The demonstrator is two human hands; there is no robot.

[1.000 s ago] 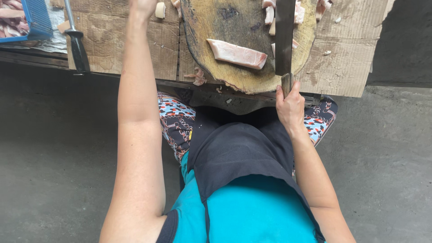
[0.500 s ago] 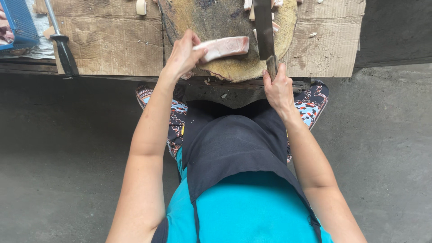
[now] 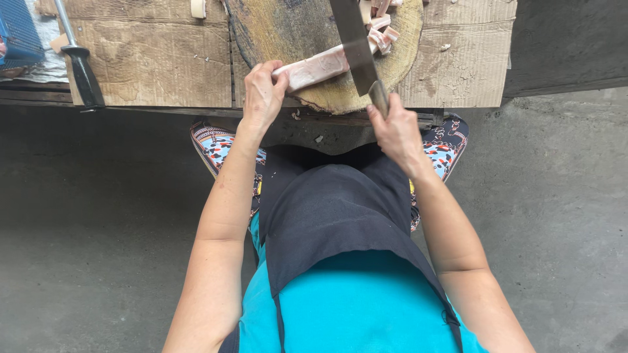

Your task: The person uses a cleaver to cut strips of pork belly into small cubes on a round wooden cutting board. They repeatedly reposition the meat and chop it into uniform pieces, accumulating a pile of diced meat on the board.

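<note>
On the round wooden chopping block (image 3: 288, 29), a long pale-pink strip of meat (image 3: 314, 67) lies crosswise near the front edge. A broad cleaver (image 3: 353, 42) stands across the strip at its right end, blade edge on or just above the meat; contact cannot be confirmed. Beyond the blade, a small heap of cut pieces (image 3: 381, 33) rests on the block, touching or just beside the blade's far face. Judged from this layout, the slicing is under way: a minor portion is already cut, and most of the strip, everything from the blade to the left end, remains whole.

The left hand (image 3: 261, 95) holds the strip's left end, fingers curled over the top and pinching it against the block. The right hand (image 3: 392, 131) is closed around the cleaver's handle at the near edge of the block.

Around the block, sheets of brown cardboard (image 3: 150, 52) cover the bench on both sides. A sharpening steel with a black handle (image 3: 82, 65) lies on the cardboard at the left, well apart from both hands. A blue basket (image 3: 19, 33) sits at the far left corner, partly out of view. A small pale scrap (image 3: 197, 8) lies near the top edge of the cardboard.

The person wears a dark apron (image 3: 333, 209) over a teal top, with patterned footwear (image 3: 216, 144) visible below the bench on a grey concrete floor (image 3: 85, 248).

Nothing lies between the blade and the uncut length. The closest concern, as a judgement, is the left hand's fingers on the same strip as the blade, though at present they sit near the opposite end.
</note>
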